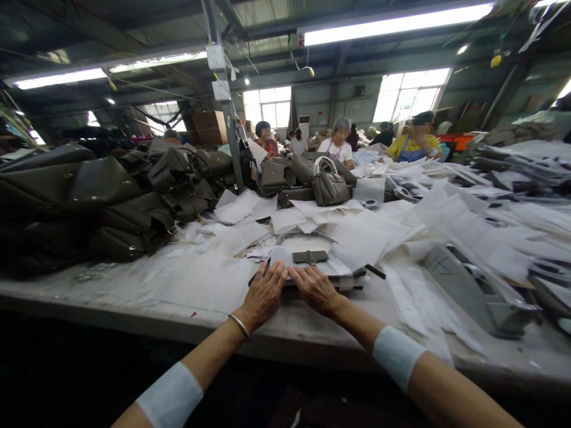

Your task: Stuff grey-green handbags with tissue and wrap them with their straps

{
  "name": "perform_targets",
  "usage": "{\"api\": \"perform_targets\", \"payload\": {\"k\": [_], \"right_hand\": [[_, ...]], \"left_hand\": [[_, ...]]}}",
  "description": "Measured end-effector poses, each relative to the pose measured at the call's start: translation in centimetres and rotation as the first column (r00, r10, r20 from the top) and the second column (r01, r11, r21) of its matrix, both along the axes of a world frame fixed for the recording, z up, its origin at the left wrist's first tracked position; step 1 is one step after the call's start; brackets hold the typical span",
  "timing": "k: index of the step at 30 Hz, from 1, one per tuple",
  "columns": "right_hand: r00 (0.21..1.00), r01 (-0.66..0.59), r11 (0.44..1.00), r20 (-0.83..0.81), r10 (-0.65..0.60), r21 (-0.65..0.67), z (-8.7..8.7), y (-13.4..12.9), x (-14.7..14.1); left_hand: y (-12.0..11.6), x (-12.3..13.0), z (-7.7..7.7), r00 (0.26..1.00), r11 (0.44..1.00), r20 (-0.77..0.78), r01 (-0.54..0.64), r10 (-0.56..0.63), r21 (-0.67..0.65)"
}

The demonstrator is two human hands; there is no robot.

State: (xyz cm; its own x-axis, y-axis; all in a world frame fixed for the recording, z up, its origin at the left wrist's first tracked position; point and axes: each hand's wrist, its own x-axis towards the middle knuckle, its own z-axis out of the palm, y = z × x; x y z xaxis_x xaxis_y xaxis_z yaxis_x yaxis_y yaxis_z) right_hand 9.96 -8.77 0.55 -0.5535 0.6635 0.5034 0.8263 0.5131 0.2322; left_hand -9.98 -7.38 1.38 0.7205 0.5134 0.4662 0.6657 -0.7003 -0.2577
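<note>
A flat dark grey bag piece [343,282] lies near the table's front edge, partly covered with white sheeting. On top of it is a small dark flap with a metal fitting [310,257]. My left hand [266,291] rests on the left part of the piece, its fingers pointing forward over the white sheet. My right hand [313,288] lies just beside it, fingers on the sheet below the flap. The fingertips of both hands nearly meet. Whether the fingers pinch the edge underneath is hidden.
Dark bags [102,184] are heaped on the left. A finished-looking bag with a wrapped handle [331,183] stands beyond the white sheets [375,232]. A grey bag part [473,291] lies at right. Several people sit across the table [134,303].
</note>
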Motion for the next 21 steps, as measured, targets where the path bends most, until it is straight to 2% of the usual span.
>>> {"api": "perform_targets", "payload": {"k": [3,5,9,16,18,21], "right_hand": [[0.999,-0.015,0.999,-0.031,0.014,-0.039,1.3,-0.1,0.2],[0.998,-0.017,0.998,-0.055,0.014,-0.061,1.9,-0.2,0.2],[0.992,0.021,1.000,-0.123,-0.024,-0.023,1.7,-0.1,-0.1],[0.987,0.043,0.974,-0.162,-0.006,0.224,-1.4,1.4,-0.7],[0.987,0.026,0.974,-0.162,0.011,0.225,-1.6,1.6,-0.9],[0.989,0.024,0.991,-0.146,-0.004,0.132,-0.8,1.5,-1.1]], "left_hand": [[0.1,0.5,-0.2,0.999,0.973,0.031,0.005,-0.013,0.231],[0.6,0.9,-0.2,0.998,0.955,0.068,-0.011,-0.010,0.298],[1.7,1.2,0.0,0.992,0.944,0.115,0.018,-0.059,0.329],[2.5,0.3,-0.6,0.981,0.919,0.131,0.080,-0.140,0.387],[2.4,0.2,-0.8,0.976,0.920,0.155,0.086,-0.156,0.383],[2.2,0.2,-1.3,0.958,0.933,0.237,0.070,-0.161,0.353]]}}
